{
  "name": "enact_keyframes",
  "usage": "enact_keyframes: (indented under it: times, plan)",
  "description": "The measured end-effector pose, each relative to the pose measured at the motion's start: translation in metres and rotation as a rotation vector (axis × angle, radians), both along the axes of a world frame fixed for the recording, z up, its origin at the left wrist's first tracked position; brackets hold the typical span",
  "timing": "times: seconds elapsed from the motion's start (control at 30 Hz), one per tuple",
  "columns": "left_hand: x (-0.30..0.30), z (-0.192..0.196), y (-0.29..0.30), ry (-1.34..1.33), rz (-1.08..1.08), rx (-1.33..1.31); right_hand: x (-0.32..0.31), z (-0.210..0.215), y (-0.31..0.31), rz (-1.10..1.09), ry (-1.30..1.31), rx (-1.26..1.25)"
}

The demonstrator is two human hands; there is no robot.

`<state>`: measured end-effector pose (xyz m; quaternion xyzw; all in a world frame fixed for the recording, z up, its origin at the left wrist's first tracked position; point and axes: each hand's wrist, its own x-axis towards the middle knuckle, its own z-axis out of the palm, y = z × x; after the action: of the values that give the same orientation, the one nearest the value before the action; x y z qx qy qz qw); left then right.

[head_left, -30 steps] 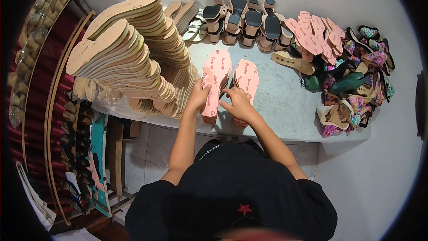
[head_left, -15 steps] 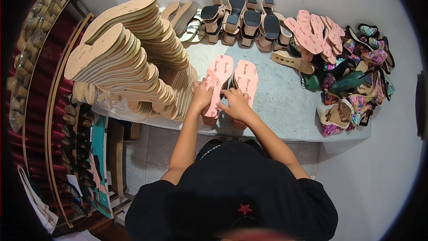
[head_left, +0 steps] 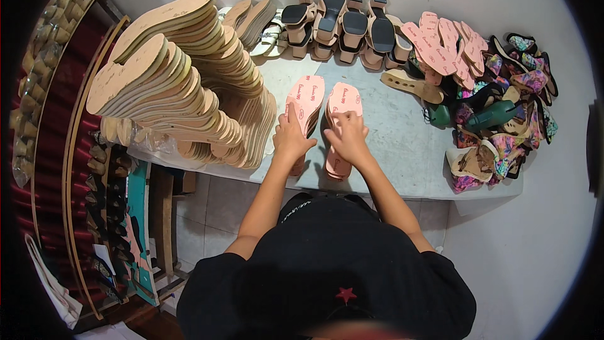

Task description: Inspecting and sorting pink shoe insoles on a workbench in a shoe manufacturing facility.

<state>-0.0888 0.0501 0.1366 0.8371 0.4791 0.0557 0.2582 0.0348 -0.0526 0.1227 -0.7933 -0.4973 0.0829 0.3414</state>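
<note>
Two pink shoe insoles lie side by side on the grey worktable point(head_left: 402, 145). My left hand point(head_left: 291, 137) rests flat on the left pink insole point(head_left: 306, 97), fingers spread over its lower half. The right pink insole point(head_left: 343, 102) lies under my right hand point(head_left: 348, 136), which presses on its middle with fingers apart. Both hands cover the heel ends. Neither hand lifts anything.
Tall leaning stacks of tan soles point(head_left: 176, 82) crowd the table's left. Black block-heel soles point(head_left: 340, 25) line the back. More pink insoles point(head_left: 440, 47) and a heap of colourful sandals point(head_left: 503, 119) sit at the right. Racks of shoe parts point(head_left: 107, 201) stand at the left.
Both hands slid a little up along the insoles, and the pair now lies closer together and straighter on the table.
</note>
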Motion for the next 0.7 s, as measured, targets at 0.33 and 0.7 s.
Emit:
enact_keyframes:
  times: [0.33, 0.7]
  plan:
    - [-0.015, -0.003, 0.004, -0.143, 0.035, -0.029, 0.001, 0.003, 0.009, 0.057, 0.653, 0.259]
    - [-0.065, -0.036, -0.007, -0.437, 0.008, -0.314, -0.063, 0.023, 0.043, -0.138, 1.557, -0.094]
